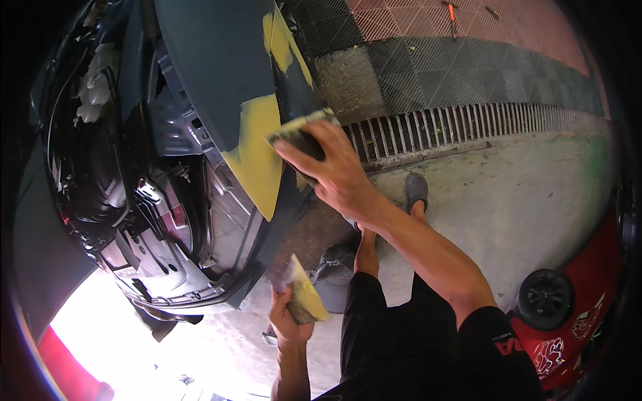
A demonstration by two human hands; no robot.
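My right hand (334,160) grips a dark flat spreader-like pad (304,145) with a yellow-smeared edge. The pad is against or just over the side of a dark grey car fender (214,60); contact is hard to tell. Beside it, a smooth yellow filler patch (257,154) covers part of the panel, and a smaller yellow patch (281,43) lies farther up. Lower down, my left hand (287,321) holds a flat, tilted plate (304,297), partly yellow and partly grey, its thumb over the near edge. Fingers behind the plate are hidden.
The exposed engine bay (140,194) fills the left. A grey bucket (332,287) stands near my legs. A floor grate (455,130) runs along the right, with grey tiles beyond. An orange-handled tool (452,20) lies far off. A red object with a black wheel (545,299) stands at right.
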